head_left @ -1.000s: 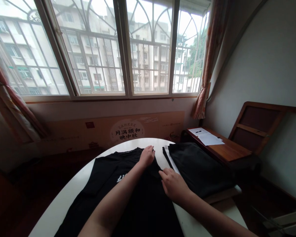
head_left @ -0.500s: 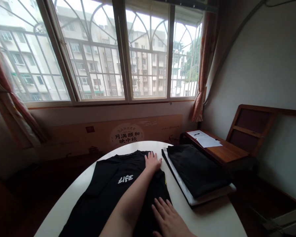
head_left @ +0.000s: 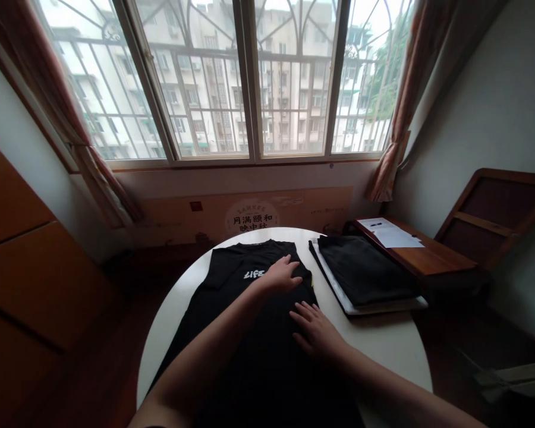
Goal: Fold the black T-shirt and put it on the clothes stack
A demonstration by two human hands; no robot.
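Note:
A black T-shirt (head_left: 232, 309) with white "LIFE" lettering lies spread on the round white table (head_left: 383, 339). My left hand (head_left: 282, 275) rests flat on the shirt's upper right part, beside the lettering, fingers stretched out. My right hand (head_left: 314, 330) lies flat on the shirt lower down, near its right edge, fingers spread. Neither hand holds anything.
A stack of folded dark garments (head_left: 365, 276) sits on the table's right side. A wooden side table (head_left: 423, 258) with papers (head_left: 395, 235) and a pen stands at the right. A cardboard panel (head_left: 249, 217) leans under the window. Wooden furniture (head_left: 22, 249) is at the left.
The view has pulled back and shifted. My left hand slid down from the shirt's top edge toward the lettering. My right hand moved up the shirt's right side, still flat.

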